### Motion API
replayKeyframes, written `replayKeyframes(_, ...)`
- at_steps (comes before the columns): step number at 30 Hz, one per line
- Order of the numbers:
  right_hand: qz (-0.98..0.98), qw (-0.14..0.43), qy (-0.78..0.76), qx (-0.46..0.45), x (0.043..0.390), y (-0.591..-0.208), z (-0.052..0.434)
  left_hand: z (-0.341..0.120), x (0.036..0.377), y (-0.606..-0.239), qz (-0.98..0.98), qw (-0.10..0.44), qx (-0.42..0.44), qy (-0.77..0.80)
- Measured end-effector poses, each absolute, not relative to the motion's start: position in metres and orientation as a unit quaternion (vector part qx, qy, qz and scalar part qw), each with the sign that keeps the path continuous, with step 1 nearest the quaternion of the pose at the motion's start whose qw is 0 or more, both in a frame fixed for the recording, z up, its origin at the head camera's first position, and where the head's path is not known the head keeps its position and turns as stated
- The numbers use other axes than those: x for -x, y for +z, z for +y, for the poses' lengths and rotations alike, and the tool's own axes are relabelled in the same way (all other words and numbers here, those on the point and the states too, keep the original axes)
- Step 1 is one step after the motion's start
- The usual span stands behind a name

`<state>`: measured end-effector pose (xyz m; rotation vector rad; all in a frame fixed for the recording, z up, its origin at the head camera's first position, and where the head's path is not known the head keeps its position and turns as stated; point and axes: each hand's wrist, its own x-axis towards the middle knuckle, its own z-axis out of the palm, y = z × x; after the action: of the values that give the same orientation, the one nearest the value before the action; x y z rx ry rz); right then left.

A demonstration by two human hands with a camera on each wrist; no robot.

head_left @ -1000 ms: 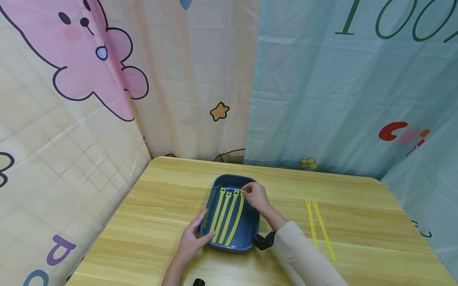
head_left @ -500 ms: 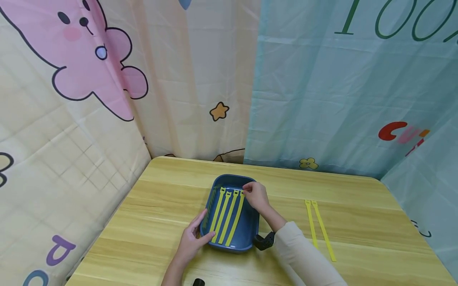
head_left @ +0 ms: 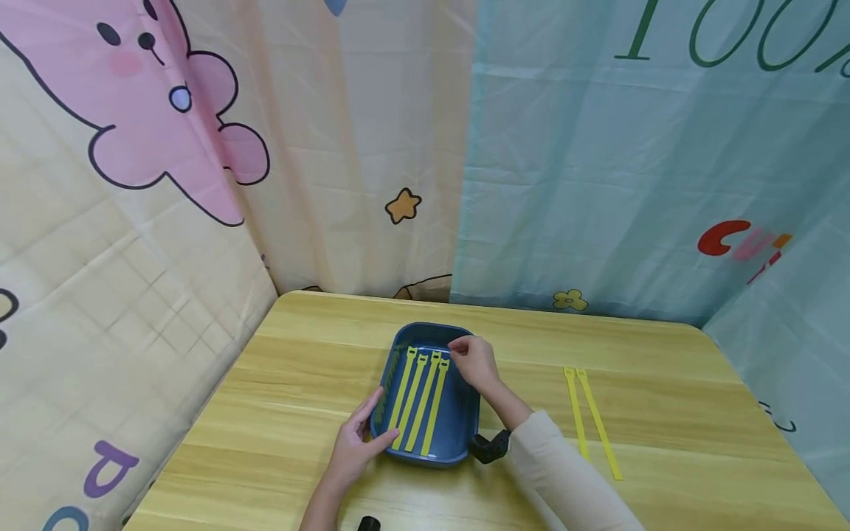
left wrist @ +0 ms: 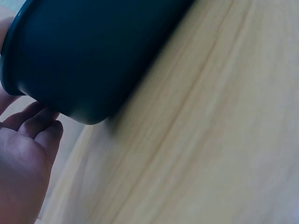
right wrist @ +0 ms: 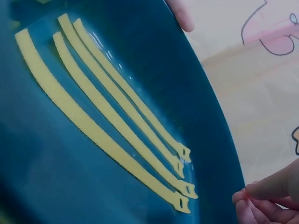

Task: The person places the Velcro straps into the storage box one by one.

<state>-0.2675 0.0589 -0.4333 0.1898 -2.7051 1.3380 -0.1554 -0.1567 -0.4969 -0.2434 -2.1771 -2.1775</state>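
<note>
A blue tray [head_left: 460, 422] sits on the wooden table [head_left: 299, 383], and several yellow straps [head_left: 418, 402] lie side by side in it. My left hand [head_left: 355, 446] holds the tray's near left corner, thumb over the rim, fingers along the outer wall [left wrist: 93, 56]. My right hand [head_left: 473, 363] hovers at the tray's far right rim, its fingertips [right wrist: 271, 196] pinched together and holding nothing. The nearest strap head lies just left of it. In the right wrist view the straps [right wrist: 93, 133] lie flat on the tray floor [right wrist: 46, 177].
Two more yellow straps [head_left: 587, 417] lie parallel on the table to the right of the tray. Printed curtains [head_left: 332, 147] close in the table at the back and both sides. A black wrist strap [head_left: 490, 446] shows at my right sleeve.
The rightmost strap has left my right fingers and now lies flat in the tray with the others. My left hand has kept its hold on the tray.
</note>
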Motion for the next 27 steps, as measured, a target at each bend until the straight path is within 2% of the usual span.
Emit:
replayKeyframes(10, -0.875, 0.056, 0.479, -0.051, 0.272, -0.416, 0.086, -0.157, 0.156, -0.497, -0.706, 0.025, 0.075, -0.703)
replayKeyframes(27, -0.902, 0.042, 0.424, -0.07, 0.274, -0.428, 0.164, -0.157, 0.155, -0.495, -0.707, 0.032, 0.088, -0.701)
